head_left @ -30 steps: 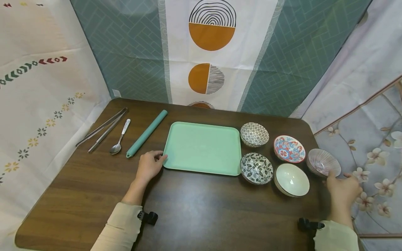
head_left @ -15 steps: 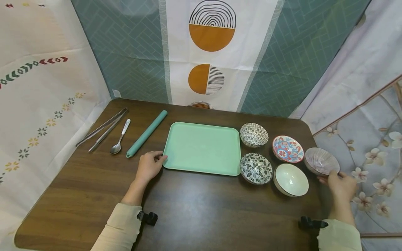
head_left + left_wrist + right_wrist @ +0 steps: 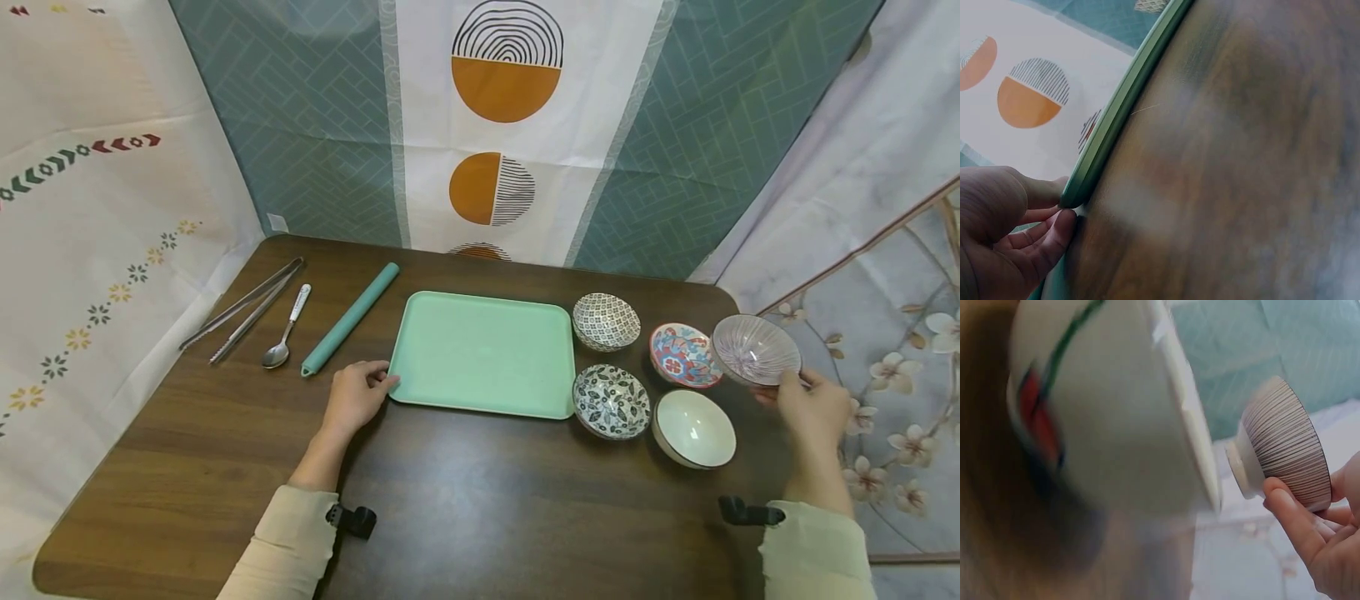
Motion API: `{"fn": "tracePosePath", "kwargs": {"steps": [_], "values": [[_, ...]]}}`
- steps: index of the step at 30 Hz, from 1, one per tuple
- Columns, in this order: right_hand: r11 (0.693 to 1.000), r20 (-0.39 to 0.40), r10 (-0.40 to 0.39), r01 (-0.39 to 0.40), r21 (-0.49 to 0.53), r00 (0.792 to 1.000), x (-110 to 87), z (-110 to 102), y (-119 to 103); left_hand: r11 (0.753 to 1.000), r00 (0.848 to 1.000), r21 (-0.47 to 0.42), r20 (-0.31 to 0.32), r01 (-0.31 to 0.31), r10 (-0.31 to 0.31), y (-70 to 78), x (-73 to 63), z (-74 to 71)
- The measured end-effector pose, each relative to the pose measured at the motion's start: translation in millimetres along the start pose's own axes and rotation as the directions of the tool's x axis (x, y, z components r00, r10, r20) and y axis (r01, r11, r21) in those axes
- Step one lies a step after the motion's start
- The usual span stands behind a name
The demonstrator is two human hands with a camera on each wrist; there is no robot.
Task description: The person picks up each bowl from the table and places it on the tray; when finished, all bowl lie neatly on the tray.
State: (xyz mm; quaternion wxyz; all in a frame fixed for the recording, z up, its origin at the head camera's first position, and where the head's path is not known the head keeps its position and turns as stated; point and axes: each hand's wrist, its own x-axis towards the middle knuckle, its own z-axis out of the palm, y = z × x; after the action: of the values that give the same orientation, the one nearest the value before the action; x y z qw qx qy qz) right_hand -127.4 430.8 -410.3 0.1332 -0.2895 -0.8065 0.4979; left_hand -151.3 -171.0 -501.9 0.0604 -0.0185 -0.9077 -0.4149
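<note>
Striped bowl upright, mouth upward

The head view looks forward and down from above the near side, over most of the tabletop to the far cloth. The left wrist view, close and tilted, faces past the left fingers at the tray to that same cloth; the right one looks closely past a white bowl at the right fingers and striped bowl, which the head view shares.
</note>
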Motion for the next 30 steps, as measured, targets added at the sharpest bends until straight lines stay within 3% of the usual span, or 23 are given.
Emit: {"fn": "tracePosePath", "kwargs": {"steps": [4,5,12,20,30], "values": [[0.974,0.091,-0.019,-0.002,0.228,0.996,-4.8,21.2,-19.6,1.000,1.000,-0.015,0.000,0.007,-0.007,-2.5,-0.5,0.4],[0.972,0.108,-0.035,0.008,0.234,0.993,-6.0,25.9,-23.5,1.000,1.000,-0.018,0.000,0.007,-0.007,-2.9,-0.5,0.4],[0.972,0.181,-0.199,0.171,0.162,0.963,-13.7,62.1,-42.2,1.000,1.000,-0.026,-0.003,0.008,-0.008,-2.5,-0.4,0.1],[0.967,0.260,-0.249,0.224,0.124,0.933,-27.0,105.5,-65.6,0.999,0.999,-0.024,-0.033,0.025,-0.026,1.2,-0.5,2.1],[0.952,0.378,-0.302,0.260,0.160,0.875,-41.5,157.3,-81.9,0.998,0.997,-0.042,-0.060,0.045,-0.047,3.0,-0.9,4.9]]}}
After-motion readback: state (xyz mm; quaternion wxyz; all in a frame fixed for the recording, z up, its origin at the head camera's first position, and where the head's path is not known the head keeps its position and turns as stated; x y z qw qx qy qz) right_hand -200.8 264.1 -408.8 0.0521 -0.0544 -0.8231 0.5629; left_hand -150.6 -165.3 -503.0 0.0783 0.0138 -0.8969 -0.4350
